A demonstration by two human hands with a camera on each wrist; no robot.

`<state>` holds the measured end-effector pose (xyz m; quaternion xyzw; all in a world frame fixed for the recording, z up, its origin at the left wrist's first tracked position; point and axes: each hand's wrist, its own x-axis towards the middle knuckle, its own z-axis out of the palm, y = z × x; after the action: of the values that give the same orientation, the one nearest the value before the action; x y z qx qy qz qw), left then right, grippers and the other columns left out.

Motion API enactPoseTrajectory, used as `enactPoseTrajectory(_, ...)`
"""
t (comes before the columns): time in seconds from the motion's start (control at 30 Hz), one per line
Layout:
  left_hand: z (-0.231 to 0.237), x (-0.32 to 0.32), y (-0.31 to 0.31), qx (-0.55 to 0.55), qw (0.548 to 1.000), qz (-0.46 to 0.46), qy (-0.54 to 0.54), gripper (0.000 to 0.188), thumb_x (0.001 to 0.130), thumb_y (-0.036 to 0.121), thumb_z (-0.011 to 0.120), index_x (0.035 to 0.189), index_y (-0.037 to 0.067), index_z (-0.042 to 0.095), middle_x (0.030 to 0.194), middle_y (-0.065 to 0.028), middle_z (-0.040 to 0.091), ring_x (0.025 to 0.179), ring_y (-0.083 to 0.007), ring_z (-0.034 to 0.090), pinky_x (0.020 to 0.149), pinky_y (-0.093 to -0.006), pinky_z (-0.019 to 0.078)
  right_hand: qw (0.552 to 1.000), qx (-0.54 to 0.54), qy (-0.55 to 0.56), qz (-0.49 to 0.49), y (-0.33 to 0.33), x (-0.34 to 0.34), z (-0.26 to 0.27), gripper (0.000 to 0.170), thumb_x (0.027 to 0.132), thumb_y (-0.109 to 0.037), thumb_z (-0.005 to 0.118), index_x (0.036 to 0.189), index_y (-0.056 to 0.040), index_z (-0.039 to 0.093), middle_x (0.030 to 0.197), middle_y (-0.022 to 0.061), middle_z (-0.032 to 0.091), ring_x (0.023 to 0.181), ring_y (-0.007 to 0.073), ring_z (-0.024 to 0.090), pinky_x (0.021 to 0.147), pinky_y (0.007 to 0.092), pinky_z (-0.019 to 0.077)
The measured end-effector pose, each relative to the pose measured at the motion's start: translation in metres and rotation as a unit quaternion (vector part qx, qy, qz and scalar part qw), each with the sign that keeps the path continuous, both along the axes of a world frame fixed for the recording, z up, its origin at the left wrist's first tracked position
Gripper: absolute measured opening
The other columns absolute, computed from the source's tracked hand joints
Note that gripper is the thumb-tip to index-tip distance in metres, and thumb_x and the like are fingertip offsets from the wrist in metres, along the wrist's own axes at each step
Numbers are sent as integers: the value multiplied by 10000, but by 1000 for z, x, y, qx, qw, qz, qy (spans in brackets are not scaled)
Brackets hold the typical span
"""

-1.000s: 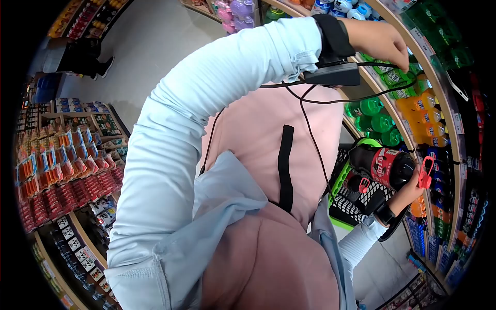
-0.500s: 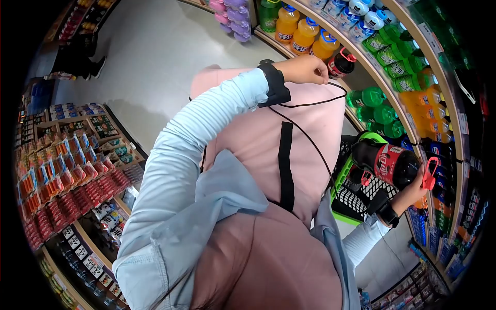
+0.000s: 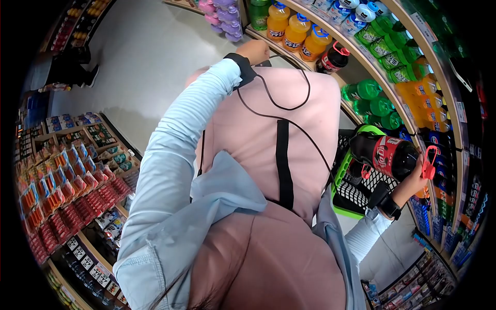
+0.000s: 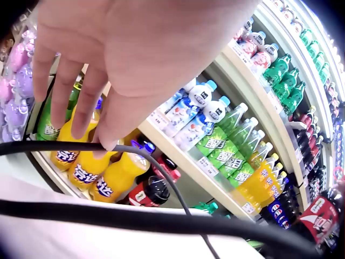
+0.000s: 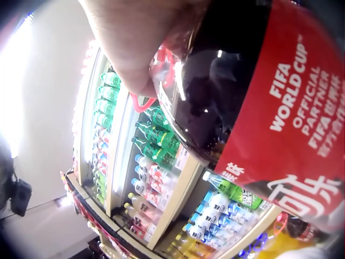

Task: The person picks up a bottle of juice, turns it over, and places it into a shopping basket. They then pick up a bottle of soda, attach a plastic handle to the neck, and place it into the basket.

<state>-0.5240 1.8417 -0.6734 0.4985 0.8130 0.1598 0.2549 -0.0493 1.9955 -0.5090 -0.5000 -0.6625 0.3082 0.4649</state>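
Observation:
My right hand (image 3: 412,182) grips a large cola bottle (image 3: 388,156) at its neck, by the red cap and carry handle (image 3: 428,164). The bottle lies tilted on its side over a black shopping basket (image 3: 347,211) with a green rim. Inside, a red ring handle (image 3: 366,171) of another bottle shows, partly hidden beneath. In the right wrist view, the bottle's red label (image 5: 302,102) fills the right side. My left hand (image 3: 254,51) holds nothing; its fingers (image 4: 86,97) hang loosely behind a black cable (image 4: 54,145) in the left wrist view.
Drink shelves curve along the right, with green bottles (image 3: 395,59) and orange soda bottles (image 3: 426,106). Large orange bottles (image 3: 295,32) and a cola bottle (image 3: 333,58) stand on the bottom shelf. Packaged snacks (image 3: 72,175) line the left. A person's legs (image 3: 70,72) show across the aisle.
My left hand has moved away from the green bottles on the shelf, leftward over my lap. My right hand keeps its grip on the cola bottle over the basket, nearly still.

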Motion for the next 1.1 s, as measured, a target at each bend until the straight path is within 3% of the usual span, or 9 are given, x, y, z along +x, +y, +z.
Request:
enactPoseTrajectory(0.17, -11, -7, -22, -94, 995, 17, 5, 214, 732, 147, 623, 900, 36, 693, 821, -152, 673, 771, -305, 639, 710, -377, 491, 1000, -2, 13, 3, -4, -3, 2, 276, 883, -123, 578, 1085, 63, 603, 1046, 116, 630, 943, 160, 590, 869, 275, 438)
enactPoseTrajectory(0.43, 8, -1, -7, -91, 994, -27, 48, 255, 794, 258, 622, 960, 77, 692, 993, -153, 659, 936, -324, 623, 797, -412, 490, 999, 25, -18, 19, 3, 4, -2, 293, 883, -164, 571, 1068, 60, 616, 1035, 110, 639, 956, 165, 587, 883, 280, 420)
enactPoseTrajectory(0.53, 16, 10, -2, -100, 991, -20, 88, 261, 791, 236, 617, 915, 19, 692, 877, -191, 663, 839, -345, 629, 752, -406, 483, 998, 41, -26, 25, 4, 5, -2, 278, 886, -153, 564, 1063, 55, 618, 1027, 119, 643, 959, 170, 588, 879, 282, 415)
enactPoseTrajectory(0.77, 30, 2, 5, -113, 989, -22, 90, 346, 795, 324, 618, 945, 18, 675, 946, -183, 660, 919, -330, 626, 789, -413, 487, 1000, 20, 4, 3, 4, 7, -4, 215, 876, -128, 593, 1000, 45, 616, 975, 98, 652, 902, 148, 591, 830, 260, 421)
enactPoseTrajectory(0.83, 19, -9, 12, -34, 994, -49, 93, 343, 796, 311, 620, 950, 10, 673, 929, -190, 661, 897, -330, 630, 786, -406, 487, 1000, 11, 28, 3, 7, 11, -9, 200, 878, -124, 593, 979, 47, 605, 986, 104, 653, 929, 148, 597, 843, 241, 437)
enactPoseTrajectory(0.87, 30, -3, 19, -2, 996, -44, 77, 332, 800, 289, 618, 959, 2, 668, 920, -193, 661, 887, -335, 630, 788, -404, 487, 999, 42, 30, 7, 9, 12, -9, 214, 842, -133, 660, 976, 32, 632, 888, 41, 629, 819, 99, 572, 759, 222, 437)
enactPoseTrajectory(0.97, 75, 30, 42, 107, 993, -19, -36, 289, 819, 215, 602, 994, -9, 654, 922, -198, 657, 908, -331, 625, 780, -384, 493, 998, 22, 59, -3, 6, 10, -6, 204, 827, -128, 666, 956, 27, 634, 875, 32, 636, 819, 98, 578, 776, 228, 439)
enactPoseTrajectory(1.0, 72, 31, 54, 176, 979, -88, 49, 284, 829, 191, 606, 1037, 0, 635, 987, -174, 642, 935, -292, 622, 766, -364, 499, 999, 21, 42, -13, 5, 9, -3, 203, 823, -126, 667, 951, 28, 634, 870, 35, 638, 815, 101, 580, 774, 232, 441)
enactPoseTrajectory(1.1, 124, 102, 81, 262, 953, -149, -24, 323, 830, 215, 626, 1085, 18, 612, 1049, -161, 618, 979, -270, 610, 769, -348, 500, 999, 23, 22, -15, 6, 14, -4, 200, 813, -116, 665, 946, 31, 634, 862, 44, 641, 809, 109, 585, 770, 237, 444)
